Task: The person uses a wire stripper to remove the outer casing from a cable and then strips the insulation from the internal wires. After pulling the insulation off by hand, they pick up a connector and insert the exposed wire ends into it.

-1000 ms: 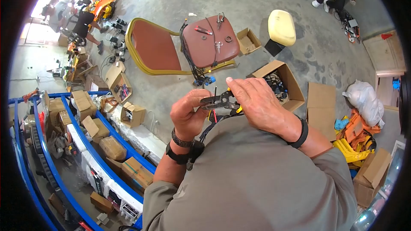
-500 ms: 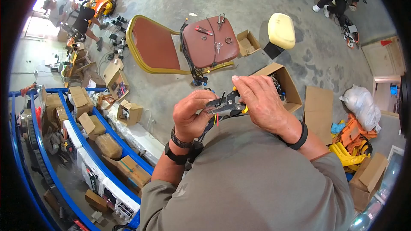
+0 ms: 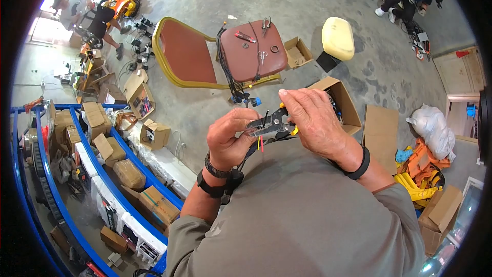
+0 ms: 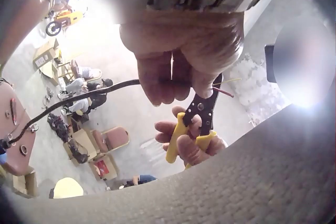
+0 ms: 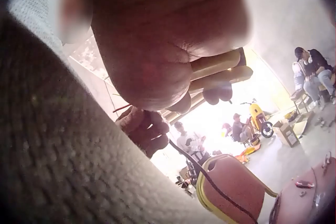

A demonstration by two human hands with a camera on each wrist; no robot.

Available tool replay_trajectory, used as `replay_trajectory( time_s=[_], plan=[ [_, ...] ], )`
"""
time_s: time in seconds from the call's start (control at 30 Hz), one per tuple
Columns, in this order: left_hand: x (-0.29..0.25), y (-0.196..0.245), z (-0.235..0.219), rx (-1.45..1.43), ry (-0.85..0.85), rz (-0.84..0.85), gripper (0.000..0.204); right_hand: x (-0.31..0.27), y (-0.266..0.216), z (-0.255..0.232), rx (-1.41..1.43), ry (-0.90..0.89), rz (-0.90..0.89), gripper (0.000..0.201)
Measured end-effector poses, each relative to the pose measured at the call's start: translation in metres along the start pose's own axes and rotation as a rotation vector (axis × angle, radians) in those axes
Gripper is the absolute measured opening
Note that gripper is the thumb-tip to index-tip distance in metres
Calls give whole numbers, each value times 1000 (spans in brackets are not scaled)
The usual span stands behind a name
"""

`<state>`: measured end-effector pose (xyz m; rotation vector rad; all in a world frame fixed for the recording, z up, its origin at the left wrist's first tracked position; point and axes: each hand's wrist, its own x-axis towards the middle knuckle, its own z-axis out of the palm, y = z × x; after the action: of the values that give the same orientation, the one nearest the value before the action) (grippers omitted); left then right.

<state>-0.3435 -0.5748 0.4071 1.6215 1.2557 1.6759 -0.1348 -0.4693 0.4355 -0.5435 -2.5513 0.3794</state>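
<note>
My left hand (image 3: 225, 136) pinches a black cable (image 4: 79, 97) between thumb and fingers. A red wire (image 4: 224, 92) and a yellow wire (image 4: 229, 81) stick out past the thumb. In my right hand (image 3: 318, 123) are the yellow handles (image 4: 179, 137) of a wire stripper (image 3: 279, 122). Its dark jaws lie right at the left fingertips, and a short black strand (image 3: 265, 118) stands up beside them. The red and yellow ends hang just below the tool in the head view. A blue connector (image 3: 255, 101) shows beyond the left hand.
Ahead, a red-brown chair seat (image 3: 241, 64) bears pliers (image 3: 266, 25), scissors (image 3: 262, 56), a tape roll (image 3: 274, 49) and a red-handled tool (image 3: 245, 37). Black cables (image 3: 224, 66) drape over its edge. An open carton (image 3: 350, 110) stands right; a blue rack (image 3: 110, 177) with boxes stands left.
The wire stripper has tilted slightly and both hands have shifted a little. The red and yellow wire ends now show more clearly below the tool. Over the last half second the hands barely move.
</note>
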Motion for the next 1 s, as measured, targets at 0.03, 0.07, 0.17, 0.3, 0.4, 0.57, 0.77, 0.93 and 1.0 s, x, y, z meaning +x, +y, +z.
replay_trajectory(
  time_s=[0.03,0.07,0.17,0.3,0.4,0.57,0.77,0.93,1.0],
  plan=[
    [0,-1,0,-7,2,2,22,1,0,0,9,0,-2,57],
    [-1,-2,0,-13,4,3,22,1,1,0,19,0,-4,57],
    [-2,-2,0,-40,20,-25,21,0,2,0,73,-24,7,72],
    [-1,-2,-1,-40,20,-32,20,0,2,0,87,-39,12,74],
    [-4,-5,-1,-46,27,-50,20,1,2,-1,82,-43,9,70],
    [-4,-7,-2,-48,39,-44,19,4,0,-1,64,-40,2,59],
    [-5,-7,-1,-63,64,-78,19,4,3,4,69,-31,-9,57],
    [-5,-5,-1,-20,58,-73,19,4,5,5,75,-36,-22,58],
    [-3,-6,0,-23,59,-68,19,5,6,5,65,-33,-29,58]
  ],
)
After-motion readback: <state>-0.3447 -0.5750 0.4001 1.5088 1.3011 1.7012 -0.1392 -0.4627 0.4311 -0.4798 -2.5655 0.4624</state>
